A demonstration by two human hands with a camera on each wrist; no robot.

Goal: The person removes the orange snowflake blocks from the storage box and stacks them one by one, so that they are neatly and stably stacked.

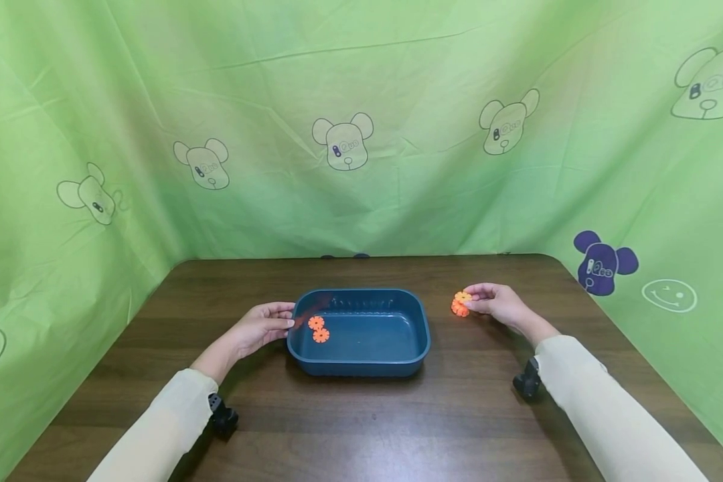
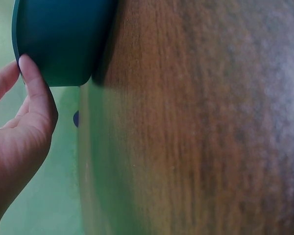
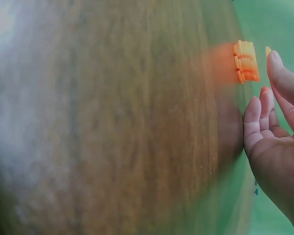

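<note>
A dark blue rectangular basin [image 1: 361,367] sits mid-table. My left hand [image 1: 263,328] pinches its left rim between thumb and fingers; the left wrist view shows the thumb [image 2: 33,73] against the outer wall. Two orange flower-shaped notched discs [image 1: 320,335] lie flat inside, towards that end. To the right of the basin, my right hand [image 1: 499,302] pinches a lighter orange notched disc [image 1: 462,296] by thumb and fingertips. Right by it is a small stack of orange discs [image 3: 246,61], close to the tabletop. In the right wrist view only an edge of the pinched disc shows at the thumb tip.
The brown wooden table [image 1: 361,428] ends at a green curtain [image 1: 397,201] printed with bear heads, which hangs behind and along both sides. Black wrist cameras [image 1: 221,416] are strapped at both sleeves.
</note>
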